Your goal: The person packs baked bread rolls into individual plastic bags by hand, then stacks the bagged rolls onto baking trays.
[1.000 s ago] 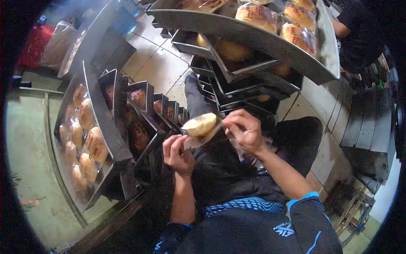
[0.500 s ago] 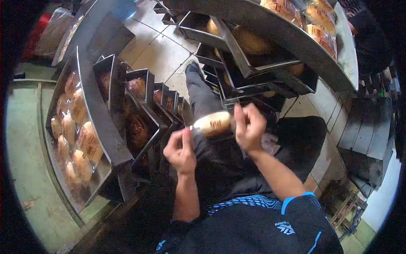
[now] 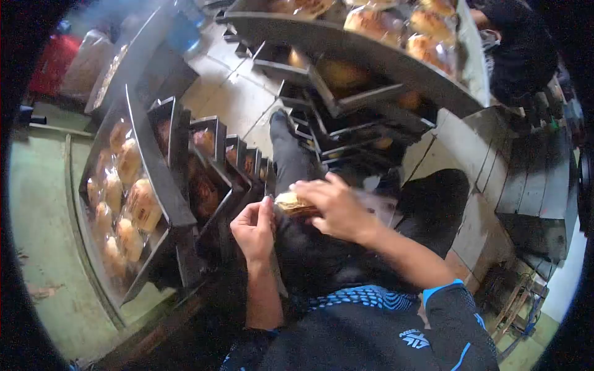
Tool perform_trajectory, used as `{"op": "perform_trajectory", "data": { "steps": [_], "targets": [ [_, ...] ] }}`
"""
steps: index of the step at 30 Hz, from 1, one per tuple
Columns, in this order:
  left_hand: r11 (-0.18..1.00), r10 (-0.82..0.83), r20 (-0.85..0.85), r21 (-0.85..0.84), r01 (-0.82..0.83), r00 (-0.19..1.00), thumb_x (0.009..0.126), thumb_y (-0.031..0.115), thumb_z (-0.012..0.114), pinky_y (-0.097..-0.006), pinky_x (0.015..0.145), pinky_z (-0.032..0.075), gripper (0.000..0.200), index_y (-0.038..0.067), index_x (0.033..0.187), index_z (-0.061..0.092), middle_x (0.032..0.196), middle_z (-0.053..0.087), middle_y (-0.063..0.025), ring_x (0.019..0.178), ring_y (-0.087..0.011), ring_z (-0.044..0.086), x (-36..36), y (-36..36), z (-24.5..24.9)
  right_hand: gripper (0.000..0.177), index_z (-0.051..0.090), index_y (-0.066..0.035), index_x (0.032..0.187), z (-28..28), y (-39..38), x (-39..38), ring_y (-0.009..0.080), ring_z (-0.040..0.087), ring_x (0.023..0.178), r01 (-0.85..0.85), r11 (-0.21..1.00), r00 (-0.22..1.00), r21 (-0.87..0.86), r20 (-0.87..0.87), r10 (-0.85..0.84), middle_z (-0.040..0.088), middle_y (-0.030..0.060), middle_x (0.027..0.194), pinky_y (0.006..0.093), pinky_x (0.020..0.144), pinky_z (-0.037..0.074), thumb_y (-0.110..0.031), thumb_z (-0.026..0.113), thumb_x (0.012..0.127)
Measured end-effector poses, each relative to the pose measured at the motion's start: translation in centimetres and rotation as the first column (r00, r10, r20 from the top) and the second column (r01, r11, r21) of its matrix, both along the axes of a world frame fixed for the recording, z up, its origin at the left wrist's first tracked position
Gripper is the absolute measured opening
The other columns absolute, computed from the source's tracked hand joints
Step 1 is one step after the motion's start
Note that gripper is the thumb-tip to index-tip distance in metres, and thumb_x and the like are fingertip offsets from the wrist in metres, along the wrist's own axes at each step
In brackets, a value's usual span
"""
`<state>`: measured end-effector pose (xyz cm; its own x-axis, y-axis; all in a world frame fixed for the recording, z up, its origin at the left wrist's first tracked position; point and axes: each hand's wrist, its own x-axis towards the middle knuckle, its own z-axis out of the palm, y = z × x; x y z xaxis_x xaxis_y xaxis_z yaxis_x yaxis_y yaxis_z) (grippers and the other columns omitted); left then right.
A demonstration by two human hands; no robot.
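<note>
A small wrapped bread roll [image 3: 289, 201] is held in front of my lap, its pale end showing past my fingers. My right hand [image 3: 339, 209] is closed over the roll from above, fingers across its top and thumb beneath. My left hand [image 3: 255, 230] pinches with thumb and forefinger at the left end of the roll's clear wrapper. On the left, a tilted metal tray [image 3: 162, 185] holds several bread rolls in clear printed wrappers [image 3: 141, 207].
Stacked trays with bread stand to the left and ahead, including a large upper tray [image 3: 371, 52] of wrapped rolls. Dark metal trays [image 3: 532, 179] are piled at right. A person in dark clothing [image 3: 516, 52] is at the upper right. Tiled floor [image 3: 232, 93] shows between the stacks.
My right hand has gone from pinching the wrapper's right end to covering the roll. The roll has shifted left and slightly down. My left hand keeps its pinch at the left end.
</note>
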<state>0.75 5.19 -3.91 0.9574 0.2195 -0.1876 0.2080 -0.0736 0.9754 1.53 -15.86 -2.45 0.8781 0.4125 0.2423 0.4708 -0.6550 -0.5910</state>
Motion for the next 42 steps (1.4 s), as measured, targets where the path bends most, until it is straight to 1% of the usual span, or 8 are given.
{"op": "perform_trajectory", "data": {
  "steps": [13, 15, 18, 23, 32, 34, 39, 42],
  "targets": [
    [0.794, -0.534, -0.108, 0.276, 0.542, 0.838, 0.083, 0.04, 0.076, -0.0403, 0.084, 0.053, 0.051, 0.002, 0.115, 0.064, 0.1, 0.067, -0.0187, 0.094, -0.0311, 0.066, 3.3, -11.8, -0.8, 0.045, 0.064, 0.004, 0.105, 22.6, -13.3, 20.8, 0.0288, 0.071, 0.088, 0.487, 0.527, 0.872, 0.697, -0.351, -0.342, 0.071, 0.0125, 0.096, 0.0414, 0.081, 0.055, -0.039, 0.065, 0.096],
    [0.537, -0.648, -0.143, 0.61, 0.582, 0.748, 0.082, 0.048, 0.072, -0.0496, 0.092, 0.049, 0.068, 0.004, 0.13, 0.054, 0.116, 0.061, -0.0264, 0.114, -0.0438, 0.057, 2.7, -14.8, -5.4, 0.041, 0.067, 0.003, 0.096, 23.2, -16.0, 24.2, 0.036, 0.071, 0.081, 0.723, 0.666, 0.683, 0.18, -0.045, -0.729, 0.071, 0.0203, 0.088, 0.0447, 0.076, 0.054, -0.036, 0.058, 0.1],
    [0.4, -0.668, -0.35, 0.574, 0.714, 0.656, 0.082, 0.039, 0.071, -0.0496, 0.094, 0.051, 0.059, 0.004, 0.127, 0.058, 0.114, 0.063, -0.0236, 0.111, -0.0446, 0.059, 1.7, -15.8, -10.5, 0.029, 0.067, 0.003, 0.089, 22.3, -14.1, 20.1, 0.0382, 0.066, 0.069, 0.41, 0.895, 0.633, 0.176, 0.651, -0.418, 0.066, 0.0216, 0.078, 0.0451, 0.065, 0.05, -0.024, 0.057, 0.098],
    [0.508, -0.817, -0.025, 0.44, 0.74, 0.576, 0.071, 0.01, 0.074, -0.0456, 0.083, 0.055, 0.038, 0.009, 0.109, 0.07, 0.105, 0.068, -0.0171, 0.096, -0.0377, 0.067, 2.7, -12.7, -8.7, 0.017, 0.066, -0.007, 0.097, 8.3, -9.3, 4.1, 0.0323, 0.067, 0.084, -0.077, 0.997, 0.985, -0.022, 0.152, 0.079, 0.066, 0.0135, 0.092, 0.0411, 0.074, 0.056, -0.01, 0.066, 0.08],
    [0.602, -0.712, 0.046, 0.553, 0.576, 0.701, 0.094, 0.031, 0.067, -0.0415, 0.068, 0.053, 0.033, 0.0, 0.085, 0.07, 0.078, 0.068, -0.0209, 0.072, -0.0376, 0.067, 0.3, -15.0, -9.8, 0.018, 0.069, -0.009, 0.098, -6.8, -11.8, -6.9, 0.0365, 0.067, 0.085, 0.459, 0.882, 0.824, 0.108, -0.424, -0.376, 0.069, 0.0147, 0.093, 0.0455, 0.075, 0.054, -0.024, 0.062, 0.091],
    [0.692, -0.686, 0.059, 0.361, 0.625, 0.725, 0.092, 0.027, 0.069, -0.0391, 0.07, 0.054, 0.027, 0.001, 0.091, 0.072, 0.083, 0.07, -0.0159, 0.072, -0.0303, 0.068, 0.6, -15.5, -7.8, 0.01, 0.069, -0.007, 0.095, -7.9, -12.6, -5.7, 0.0351, 0.066, 0.075, 0.296, 0.916, 0.945, 0.27, 0.054, -0.322, 0.069, 0.0139, 0.086, 0.0429, 0.067, 0.054, -0.014, 0.065, 0.09],
    [0.6, -0.79, 0.362, 0.297, 0.742, 0.494, 0.089, 0.018, 0.074, -0.0295, 0.078, 0.052, 0.024, 0.003, 0.108, 0.07, 0.096, 0.07, -0.0089, 0.089, -0.0153, 0.066, 3.3, -13.6, -9.5, 0.01, 0.075, -0.005, 0.096, 1.2, -14.2, -5.0, 0.0234, 0.066, 0.069, 0.556, 0.56, 0.75, 0.614, -0.081, -0.656, 0.07, 0.011, 0.082, 0.0329, 0.061, 0.053, -0.003, 0.072, 0.086],
    [0.595, -0.402, 0.204, -0.683, 0.424, 0.893, 0.095, 0.011, 0.068, -0.0267, 0.072, 0.052, 0.016, -0.001, 0.106, 0.067, 0.094, 0.069, -0.0054, 0.083, -0.0131, 0.064, 4.6, -14.8, -6.4, 0.01, 0.078, -0.005, 0.095, 5.1, -13.3, -4.2, 0.0179, 0.066, 0.068, 0.508, 0.511, 0.779, 0.694, -0.116, -0.616, 0.07, 0.0102, 0.081, 0.0296, 0.06, 0.051, -0.006, 0.077, 0.085]
  ]
}}
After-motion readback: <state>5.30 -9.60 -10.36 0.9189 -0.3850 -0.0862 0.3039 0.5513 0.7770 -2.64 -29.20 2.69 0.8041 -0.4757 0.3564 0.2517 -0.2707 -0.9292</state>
